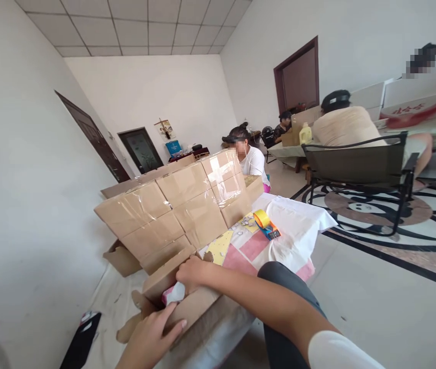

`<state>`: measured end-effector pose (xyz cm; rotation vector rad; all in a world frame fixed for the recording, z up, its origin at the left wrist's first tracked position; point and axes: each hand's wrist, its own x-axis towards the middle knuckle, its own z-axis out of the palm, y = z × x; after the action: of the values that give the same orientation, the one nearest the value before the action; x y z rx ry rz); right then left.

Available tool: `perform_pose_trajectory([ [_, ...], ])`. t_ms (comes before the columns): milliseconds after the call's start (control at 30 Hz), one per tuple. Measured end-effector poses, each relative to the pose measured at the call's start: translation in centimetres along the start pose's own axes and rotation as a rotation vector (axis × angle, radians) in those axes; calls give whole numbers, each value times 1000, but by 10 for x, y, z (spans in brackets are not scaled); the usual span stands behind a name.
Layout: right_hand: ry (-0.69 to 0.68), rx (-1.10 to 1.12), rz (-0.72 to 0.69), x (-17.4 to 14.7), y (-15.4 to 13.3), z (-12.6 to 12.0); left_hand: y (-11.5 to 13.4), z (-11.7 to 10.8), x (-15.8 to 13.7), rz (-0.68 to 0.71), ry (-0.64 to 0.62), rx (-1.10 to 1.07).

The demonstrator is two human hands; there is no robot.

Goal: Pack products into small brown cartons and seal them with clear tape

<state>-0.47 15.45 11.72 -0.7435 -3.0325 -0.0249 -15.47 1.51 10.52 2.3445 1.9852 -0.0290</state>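
An open cardboard box lies close in front of me, its end flaps spread to the left. Inside it, a pink-and-white packet shows in part. My left hand is at the box's near left edge, with its thumb along the outer wall and fingertips at the rim. My right hand reaches into the box to the right of the packet. Its fingers are curled down, and the tips are hidden, so what they hold cannot be made out.
Taped cardboard boxes stand stacked just behind. A tape dispenser with yellow tape lies on the patterned cloth. A black phone-like slab is at lower left. One person sits beyond the stack; others sit at right near a folding chair.
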Motion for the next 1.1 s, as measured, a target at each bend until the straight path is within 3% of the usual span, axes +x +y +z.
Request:
perform_pose_trajectory([
  [400, 65, -14, 19, -17, 17, -7, -8, 3, 5, 13, 39, 7],
  [533, 314, -5, -58, -25, 31, -11, -14, 9, 6, 30, 82, -7],
  [633, 448, 140, -51, -30, 48, -12, -18, 11, 8, 45, 124, -47],
  [767, 514, 339, -5, -41, 67, -9, -37, 6, 3, 63, 318, -40],
  [867, 597, 437, 100, -51, 72, -6, -65, 4, -2, -151, 608, -77],
  [933, 665, 618, 211, -56, 73, -1, -82, 7, 2, -340, 725, -263],
  [1000, 702, 798, 302, -59, 73, 7, -92, 15, 14, -395, 659, -432],
  [1100, 700, 882, 348, -64, 68, 21, -90, 27, 39, -288, 448, -442],
])
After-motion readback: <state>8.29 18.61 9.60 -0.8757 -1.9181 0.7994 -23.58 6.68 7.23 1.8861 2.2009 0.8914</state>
